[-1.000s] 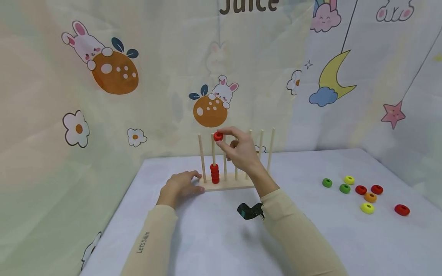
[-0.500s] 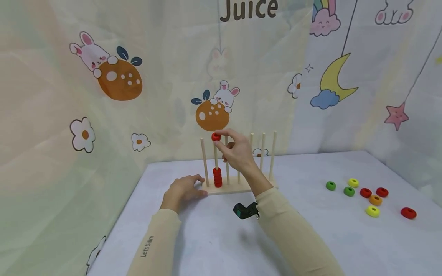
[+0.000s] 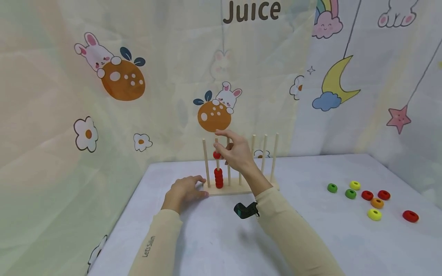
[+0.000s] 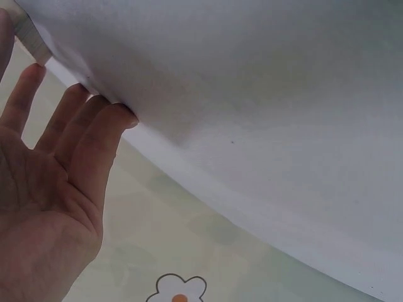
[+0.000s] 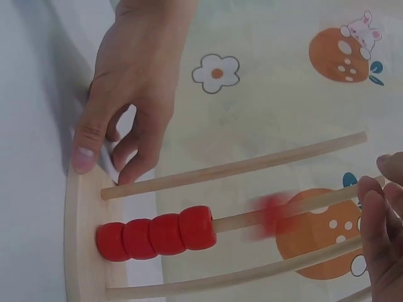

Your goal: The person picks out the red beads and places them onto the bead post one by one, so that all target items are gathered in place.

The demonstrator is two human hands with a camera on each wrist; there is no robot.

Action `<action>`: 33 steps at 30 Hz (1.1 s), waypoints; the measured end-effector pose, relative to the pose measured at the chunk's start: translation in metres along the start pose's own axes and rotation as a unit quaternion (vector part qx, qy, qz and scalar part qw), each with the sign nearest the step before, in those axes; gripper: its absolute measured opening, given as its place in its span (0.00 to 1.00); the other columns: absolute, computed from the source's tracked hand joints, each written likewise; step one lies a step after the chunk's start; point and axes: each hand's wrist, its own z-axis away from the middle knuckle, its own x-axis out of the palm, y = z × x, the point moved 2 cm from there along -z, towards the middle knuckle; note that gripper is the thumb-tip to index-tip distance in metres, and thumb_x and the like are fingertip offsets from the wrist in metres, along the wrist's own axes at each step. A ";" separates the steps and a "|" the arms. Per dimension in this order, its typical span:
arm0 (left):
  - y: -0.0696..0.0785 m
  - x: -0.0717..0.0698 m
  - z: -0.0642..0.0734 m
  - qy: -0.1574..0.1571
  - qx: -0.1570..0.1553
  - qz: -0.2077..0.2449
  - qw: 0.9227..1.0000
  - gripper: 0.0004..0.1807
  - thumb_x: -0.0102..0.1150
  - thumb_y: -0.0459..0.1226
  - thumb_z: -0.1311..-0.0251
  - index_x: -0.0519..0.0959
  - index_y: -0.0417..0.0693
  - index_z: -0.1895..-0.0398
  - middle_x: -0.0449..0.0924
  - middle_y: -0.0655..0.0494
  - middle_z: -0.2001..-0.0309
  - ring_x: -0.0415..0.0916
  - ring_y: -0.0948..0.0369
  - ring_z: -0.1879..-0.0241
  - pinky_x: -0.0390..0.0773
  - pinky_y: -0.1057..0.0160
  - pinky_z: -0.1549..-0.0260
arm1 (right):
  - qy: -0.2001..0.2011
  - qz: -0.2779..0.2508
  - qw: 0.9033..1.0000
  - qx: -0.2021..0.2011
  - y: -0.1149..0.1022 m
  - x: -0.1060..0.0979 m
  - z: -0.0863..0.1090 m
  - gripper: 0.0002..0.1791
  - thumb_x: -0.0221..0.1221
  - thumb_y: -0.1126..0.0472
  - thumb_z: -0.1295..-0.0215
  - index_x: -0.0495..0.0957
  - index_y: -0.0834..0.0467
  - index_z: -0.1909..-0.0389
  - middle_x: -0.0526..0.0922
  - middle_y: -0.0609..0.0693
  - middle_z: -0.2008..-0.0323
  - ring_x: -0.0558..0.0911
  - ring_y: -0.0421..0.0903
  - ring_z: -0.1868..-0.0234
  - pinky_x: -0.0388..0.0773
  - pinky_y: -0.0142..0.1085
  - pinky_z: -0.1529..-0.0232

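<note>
A wooden peg rack (image 3: 228,189) with several upright pegs stands on the table. My left hand (image 3: 184,193) holds the left end of its base, thumb at the front and fingers behind, as the right wrist view (image 5: 135,88) shows. Four would be too exact, so several red beads (image 3: 218,178) sit stacked low on the second peg. Above them a loose red bead (image 3: 216,155) is on the same peg, blurred in the right wrist view. My right hand (image 3: 238,153) is beside that peg's top, thumb and forefinger spread apart, holding nothing.
Loose green, yellow, orange and red beads lie on the right side of the white table, among them a green bead (image 3: 332,188), an orange bead (image 3: 377,202) and a red bead (image 3: 410,216). A printed cloth (image 3: 172,115) hangs behind.
My right thumb and forefinger have let go of the red bead, which has moved onto the second peg and dropped partway down. My left hand stays at the base.
</note>
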 end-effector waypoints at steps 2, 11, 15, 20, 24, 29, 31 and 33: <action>0.000 0.000 0.000 0.004 0.004 -0.002 1.000 0.33 0.72 0.56 0.43 0.76 0.70 0.33 0.75 0.51 0.32 0.71 0.41 0.36 0.73 0.31 0.43 | -0.001 -0.001 1.000 -0.005 -0.001 -0.001 0.001 0.21 0.64 0.61 0.29 0.78 0.50 0.36 0.79 0.48 0.37 0.80 0.48 0.82 0.79 0.35 0.81; 0.003 0.000 -0.002 -0.001 -0.004 -0.008 1.000 0.33 0.73 0.56 0.44 0.76 0.71 0.34 0.74 0.50 0.30 0.70 0.41 0.34 0.72 0.30 0.43 | -0.017 -0.007 0.999 -0.026 -0.002 -0.008 0.010 0.20 0.64 0.63 0.29 0.79 0.52 0.37 0.79 0.48 0.37 0.85 0.53 0.70 0.85 0.44 0.75; 0.004 0.001 -0.003 0.000 -0.003 -0.008 1.000 0.33 0.73 0.56 0.44 0.76 0.71 0.34 0.74 0.51 0.30 0.70 0.41 0.34 0.72 0.30 0.43 | -0.032 -0.030 0.998 -0.042 0.000 -0.011 0.019 0.21 0.63 0.66 0.29 0.79 0.53 0.37 0.77 0.51 0.37 0.86 0.55 0.65 0.86 0.52 0.73; 0.003 0.004 0.000 -0.007 -0.010 -0.008 1.000 0.32 0.72 0.57 0.43 0.76 0.72 0.33 0.74 0.51 0.30 0.70 0.42 0.34 0.72 0.30 0.43 | -0.045 -0.023 0.997 -0.050 0.008 -0.016 0.035 0.20 0.64 0.65 0.30 0.79 0.54 0.38 0.78 0.53 0.39 0.85 0.50 0.66 0.86 0.49 0.72; 0.003 0.005 0.002 -0.014 -0.011 -0.009 1.000 0.32 0.72 0.57 0.43 0.76 0.72 0.34 0.74 0.51 0.31 0.70 0.42 0.34 0.72 0.30 0.43 | -0.047 0.010 0.998 -0.041 0.015 -0.023 0.049 0.19 0.65 0.64 0.30 0.81 0.51 0.40 0.81 0.52 0.45 0.85 0.50 0.69 0.84 0.39 0.73; 0.004 0.000 0.003 -0.006 0.002 -0.016 1.000 0.32 0.71 0.57 0.42 0.76 0.71 0.33 0.74 0.51 0.30 0.69 0.42 0.34 0.72 0.30 0.42 | -0.051 0.027 0.998 -0.040 0.023 -0.037 0.057 0.17 0.65 0.64 0.30 0.81 0.50 0.42 0.83 0.50 0.47 0.83 0.51 0.70 0.79 0.35 0.76; 0.004 -0.001 0.002 -0.003 0.006 -0.017 1.000 0.32 0.71 0.57 0.42 0.76 0.70 0.33 0.73 0.51 0.30 0.69 0.41 0.33 0.71 0.30 0.41 | -0.054 0.030 0.998 -0.034 0.026 -0.044 0.059 0.17 0.66 0.64 0.31 0.81 0.51 0.43 0.84 0.48 0.47 0.83 0.49 0.70 0.80 0.36 0.76; 0.003 -0.002 0.001 -0.002 0.009 -0.019 1.000 0.32 0.71 0.57 0.42 0.75 0.70 0.33 0.74 0.51 0.30 0.68 0.41 0.33 0.71 0.31 0.41 | -0.057 0.034 0.997 -0.029 0.029 -0.052 0.063 0.16 0.66 0.64 0.31 0.82 0.51 0.44 0.84 0.49 0.48 0.83 0.49 0.70 0.80 0.36 0.77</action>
